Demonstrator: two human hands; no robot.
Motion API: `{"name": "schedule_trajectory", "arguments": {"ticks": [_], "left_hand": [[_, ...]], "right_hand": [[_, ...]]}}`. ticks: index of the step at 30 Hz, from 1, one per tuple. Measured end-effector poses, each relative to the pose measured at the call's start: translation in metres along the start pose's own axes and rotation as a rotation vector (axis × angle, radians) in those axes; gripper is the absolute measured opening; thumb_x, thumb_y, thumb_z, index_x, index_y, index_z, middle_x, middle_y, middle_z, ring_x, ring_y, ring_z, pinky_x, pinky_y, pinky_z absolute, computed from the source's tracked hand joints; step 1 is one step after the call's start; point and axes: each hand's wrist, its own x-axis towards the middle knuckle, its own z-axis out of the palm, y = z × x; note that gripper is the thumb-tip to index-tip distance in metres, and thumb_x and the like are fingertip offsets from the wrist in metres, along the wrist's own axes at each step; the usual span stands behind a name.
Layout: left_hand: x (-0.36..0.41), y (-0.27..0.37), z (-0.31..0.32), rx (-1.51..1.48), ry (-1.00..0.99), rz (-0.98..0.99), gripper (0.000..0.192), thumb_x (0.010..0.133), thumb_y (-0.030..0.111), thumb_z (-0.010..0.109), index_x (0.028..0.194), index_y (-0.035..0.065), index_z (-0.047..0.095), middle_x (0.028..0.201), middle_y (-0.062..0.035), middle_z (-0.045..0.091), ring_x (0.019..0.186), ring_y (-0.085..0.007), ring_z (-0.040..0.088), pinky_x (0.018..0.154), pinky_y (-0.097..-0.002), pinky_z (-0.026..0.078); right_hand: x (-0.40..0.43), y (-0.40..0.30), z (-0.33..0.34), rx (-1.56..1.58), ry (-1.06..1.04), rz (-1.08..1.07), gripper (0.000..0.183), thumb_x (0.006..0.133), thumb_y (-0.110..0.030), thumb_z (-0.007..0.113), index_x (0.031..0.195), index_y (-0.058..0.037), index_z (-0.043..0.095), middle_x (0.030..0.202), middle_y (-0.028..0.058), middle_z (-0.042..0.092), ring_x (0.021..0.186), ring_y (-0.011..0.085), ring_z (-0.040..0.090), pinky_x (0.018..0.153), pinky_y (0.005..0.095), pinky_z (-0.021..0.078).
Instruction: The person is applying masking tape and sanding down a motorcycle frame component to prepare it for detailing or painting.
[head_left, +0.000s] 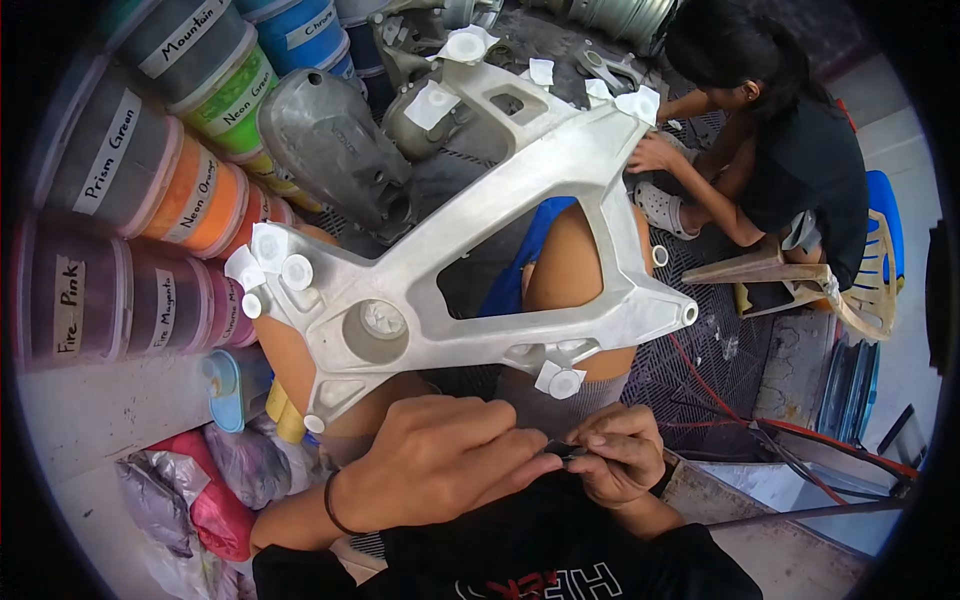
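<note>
Both hands meet low in the picture, in front of my black shirt. The fingertips of my left hand (450, 461) and my right hand (619, 454) pinch a small dark piece (564, 450), too covered to identify. Across my thighs lies a bare cast-metal frame (442, 289), perhaps a motorcycle swingarm. White masking patches sit on its ends, among them a round one with a torn square (564, 381) near my hands and a round disc (297, 272) at the left. Crumpled pale material (384, 319) fills its large round bore.
Labelled tubs of coloured powder (199, 195) are stacked at the left, above plastic bags (217, 495). Metal engine covers (337, 142) stand ahead. A co-worker (802, 150) sits at the right, one hand near the frame's far end. Red and black cables (810, 427) cross the lower right.
</note>
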Motion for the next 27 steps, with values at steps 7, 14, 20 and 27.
{"name": "schedule_trajectory", "arguments": {"ticks": [7,14,20,27], "left_hand": [[0.0,0.006,-0.001,-0.084,0.006,0.048,0.028,0.074,0.018,0.089,0.094,0.0063,0.074,0.07,-0.0008,0.048,0.052,-0.0145,0.054,0.046,-0.0298,0.041],[-0.003,-0.001,0.004,0.067,0.003,0.142,0.032,0.072,0.02,0.089,0.096,0.006,0.074,0.069,-0.0002,0.046,0.053,-0.0129,0.052,0.046,-0.0292,0.04],[0.005,-0.008,-0.003,0.086,0.06,0.053,0.035,0.072,0.023,0.09,0.1,0.0077,0.075,0.068,-0.0005,0.047,0.053,-0.0157,0.052,0.047,-0.0324,0.041],[0.002,-0.031,0.003,0.091,0.183,-0.009,0.029,0.074,0.013,0.089,0.095,0.0028,0.072,0.072,-0.0042,0.052,0.058,-0.0193,0.06,0.051,-0.0331,0.049]], "right_hand": [[-0.003,-0.001,-0.002,-0.033,-0.017,0.011,0.033,0.081,-0.012,0.087,0.105,0.0022,0.069,0.097,0.0156,0.066,0.083,0.026,0.073,0.068,0.0343,0.0621],[0.019,-0.008,-0.012,-0.251,-0.277,0.034,0.03,0.079,-0.016,0.087,0.1,0.0024,0.075,0.096,0.0147,0.071,0.08,0.0254,0.072,0.065,0.0326,0.0588],[0.018,-0.008,-0.012,-0.422,-0.202,0.06,0.025,0.075,-0.007,0.087,0.094,0.0018,0.073,0.091,0.0135,0.072,0.077,0.0247,0.072,0.063,0.03,0.0574],[0.019,0.008,-0.012,-0.537,-0.115,0.024,0.023,0.074,-0.003,0.086,0.09,0.0023,0.069,0.083,0.0142,0.07,0.067,0.0244,0.068,0.058,0.0317,0.0534]]}}
